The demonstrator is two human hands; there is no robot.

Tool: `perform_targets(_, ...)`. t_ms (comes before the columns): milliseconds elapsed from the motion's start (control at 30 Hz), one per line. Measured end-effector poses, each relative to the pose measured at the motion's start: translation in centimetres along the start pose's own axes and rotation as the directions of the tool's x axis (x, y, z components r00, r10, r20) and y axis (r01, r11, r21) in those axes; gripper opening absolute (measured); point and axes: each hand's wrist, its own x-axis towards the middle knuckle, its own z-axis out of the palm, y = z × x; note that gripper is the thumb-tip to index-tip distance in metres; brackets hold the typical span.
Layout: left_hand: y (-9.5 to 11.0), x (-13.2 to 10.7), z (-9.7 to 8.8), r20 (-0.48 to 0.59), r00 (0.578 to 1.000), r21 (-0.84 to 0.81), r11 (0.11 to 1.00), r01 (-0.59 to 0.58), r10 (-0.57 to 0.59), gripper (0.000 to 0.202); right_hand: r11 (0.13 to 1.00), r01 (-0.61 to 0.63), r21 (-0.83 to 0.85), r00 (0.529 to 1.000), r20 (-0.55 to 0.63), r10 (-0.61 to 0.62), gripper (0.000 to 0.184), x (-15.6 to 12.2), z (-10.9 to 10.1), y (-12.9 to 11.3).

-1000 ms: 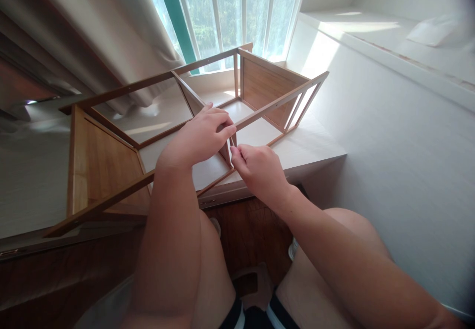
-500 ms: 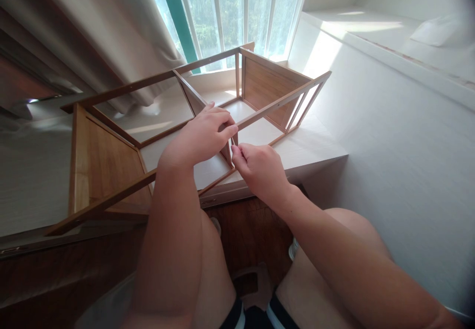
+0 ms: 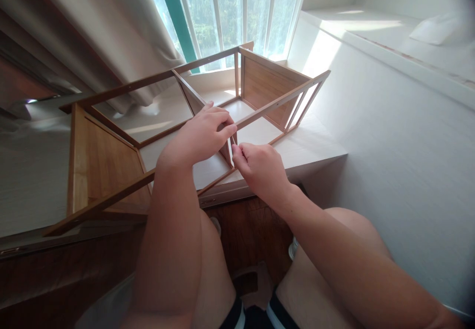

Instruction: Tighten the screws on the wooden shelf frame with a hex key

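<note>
A wooden shelf frame (image 3: 274,102) lies on its side, its slatted end to the right and panels set between its long rails. My left hand (image 3: 208,133) is bent over the near rail around its middle, thumb and fingers gripping it where a cross panel meets the rail. Just below and to the right, my right hand (image 3: 260,168) is closed in a pinch on a thin rod (image 3: 233,141), which points up at the rail beside my left thumb. Most of the rod is hidden in the fist, so its kind does not show.
The frame rests on a white ledge (image 3: 315,143) below a barred window (image 3: 230,17). A curtain (image 3: 111,37) hangs at the left, and a white wall panel (image 3: 393,146) stands at the right. Below are my legs and a dark wooden floor (image 3: 256,225).
Both hands keep nearly the same places on the frame. The view has shifted very slightly; a little more of the thin rod shows between the hands.
</note>
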Motion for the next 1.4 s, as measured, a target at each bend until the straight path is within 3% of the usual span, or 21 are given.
perform_targets(967, 0.0, -0.14, -0.24, -0.023, 1.0, -0.007, 1.0, 0.019, -0.019, 0.031, 0.995, 0.029, -0.09, 1.0, 0.003, -0.029, 0.041, 0.17, -0.07, -0.3)
perform_targets(1267, 0.06, -0.37, -0.44, -0.053, 0.999, 0.005, 1.0, -0.004, 0.004, 0.036, 0.998, -0.009, 0.059, 0.999, -0.03, 0.011, 0.04, 0.28, 0.34, -0.35)
perform_targets(1400, -0.43, -0.28, -0.24, -0.057, 0.998, 0.031, 0.999, -0.031, 0.033, 0.042, 0.974, -0.015, 0.225, 0.998, -0.048, 0.027, 0.04, 0.26, 0.59, -0.08)
